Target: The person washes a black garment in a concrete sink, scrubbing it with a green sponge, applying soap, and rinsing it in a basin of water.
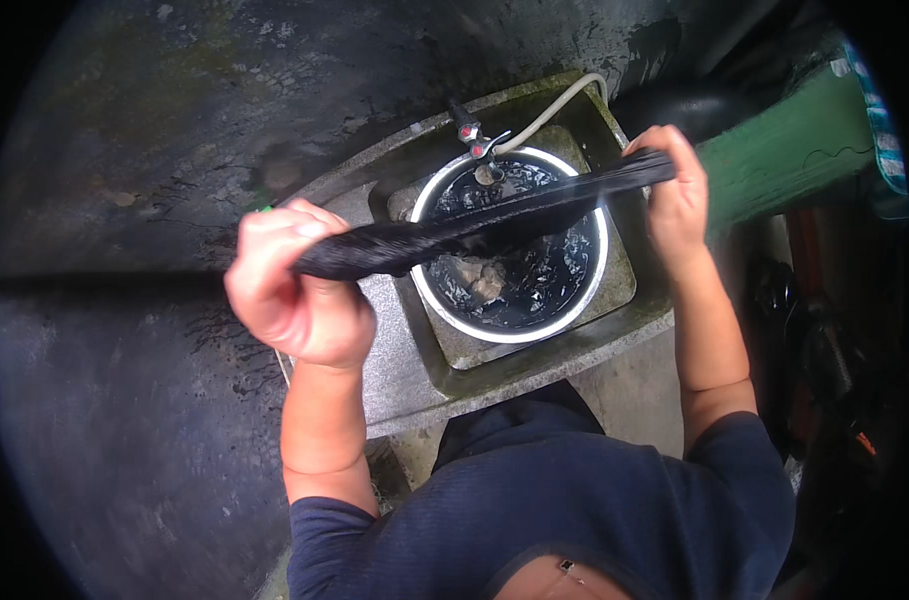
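A wet black cloth (469,225) is stretched between my two hands above a round basin. My left hand (289,277) grips its bunched left end over the sink's ledge. At the upper right my right hand (676,184) is closed around the other end, which sits farther back. Beneath the cloth, the white-rimmed basin (511,337) holds dark water, and a beige cloth-like lump (483,279) shows in it. The cloth hides part of the basin's middle. The kind of garment or cloth cannot be made out.
The basin stands inside a worn stone or concrete sink (454,412) with a flat ledge on the left. A tap (481,146) reaches over the basin's back rim, with a pale hose (556,112) beside it. Behind rises a dark stained wall (162,135); a green surface (792,146) lies right.
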A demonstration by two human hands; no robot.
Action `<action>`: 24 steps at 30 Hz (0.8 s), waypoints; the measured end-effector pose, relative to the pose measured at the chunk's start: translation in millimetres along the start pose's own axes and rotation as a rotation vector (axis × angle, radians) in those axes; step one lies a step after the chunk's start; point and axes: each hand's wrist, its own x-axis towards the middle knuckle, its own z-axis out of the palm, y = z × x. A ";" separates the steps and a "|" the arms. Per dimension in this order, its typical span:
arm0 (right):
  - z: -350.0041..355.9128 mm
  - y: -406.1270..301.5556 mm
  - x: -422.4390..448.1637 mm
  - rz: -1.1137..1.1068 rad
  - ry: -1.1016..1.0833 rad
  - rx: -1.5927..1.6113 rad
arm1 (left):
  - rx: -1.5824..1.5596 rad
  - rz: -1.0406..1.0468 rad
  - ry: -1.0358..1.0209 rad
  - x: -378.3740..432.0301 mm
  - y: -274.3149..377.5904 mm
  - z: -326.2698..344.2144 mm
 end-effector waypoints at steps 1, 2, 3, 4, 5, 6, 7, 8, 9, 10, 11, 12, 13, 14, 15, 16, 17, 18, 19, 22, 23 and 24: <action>-2.2 -30.7 17.3 -0.173 0.006 0.049 | -0.007 0.031 0.048 24.7 11.2 5.0; -4.9 -56.0 29.0 -0.255 0.044 0.026 | 0.047 0.058 0.081 43.2 12.1 6.7; -2.9 -80.2 39.9 -0.347 0.077 0.030 | 0.125 0.099 0.108 61.4 20.3 -2.8; -6.7 -91.0 47.8 -0.407 0.022 -0.039 | 0.102 0.030 0.078 66.0 22.1 -12.1; -10.1 -97.1 54.5 -0.465 -0.032 -0.110 | 0.079 -0.040 0.047 69.8 22.5 -20.7; -6.6 -100.5 57.1 -0.501 -0.086 -0.208 | 0.143 -0.107 -0.017 62.3 19.3 -33.2; -3.1 -92.5 49.8 -0.385 -0.113 -0.202 | 0.210 -0.129 -0.067 46.7 10.1 -36.4; 2.8 -76.7 39.2 -0.225 -0.133 -0.165 | 0.220 -0.256 -0.105 24.5 2.2 -38.6; 6.4 -54.6 25.1 -0.062 -0.148 -0.145 | 0.380 -0.303 -0.252 0.2 -13.0 -41.7; 4.9 -20.1 10.3 0.072 -0.161 -0.192 | 0.394 -0.428 -0.304 -26.4 -26.0 -34.1; 4.9 16.7 -6.0 0.202 -0.174 -0.232 | 0.467 -0.518 -0.388 -55.2 -41.0 -30.0; 17.0 47.9 -23.3 0.320 -0.216 -0.319 | 0.517 -0.601 -0.428 -92.5 -56.1 -29.8; 29.5 81.2 -44.7 0.440 -0.259 -0.410 | 0.563 -0.688 -0.469 -134.6 -74.1 -27.7; 34.1 117.0 -71.9 0.437 -0.342 -0.482 | 0.555 -0.830 -0.538 -174.4 -87.7 -20.8; 33.3 152.6 -101.4 0.433 -0.422 -0.558 | 0.538 -0.968 -0.607 -214.1 -98.1 -11.5; 30.0 187.5 -134.0 0.448 -0.530 -0.636 | 0.571 -1.028 -0.729 -254.2 -107.9 -2.7; 30.2 214.7 -162.0 0.460 -0.642 -0.707 | 0.609 -1.088 -0.851 -289.7 -115.0 4.8; 35.5 229.7 -182.7 0.485 -0.726 -0.755 | 0.659 -1.153 -0.978 -317.0 -117.1 13.9; 42.5 236.8 -198.0 0.507 -0.815 -0.799 | 0.710 -1.221 -1.105 -341.0 -118.4 18.9; 58.8 261.4 -216.8 0.500 -1.006 -1.114 | 0.858 -1.174 -1.406 -392.6 -131.4 25.7; 47.2 274.2 -218.2 0.509 -1.145 -1.217 | 0.833 -1.171 -1.410 -393.9 -135.2 34.2; 49.0 276.5 -211.3 0.633 -1.176 -1.193 | 0.697 -1.305 -1.454 -392.6 -139.3 23.7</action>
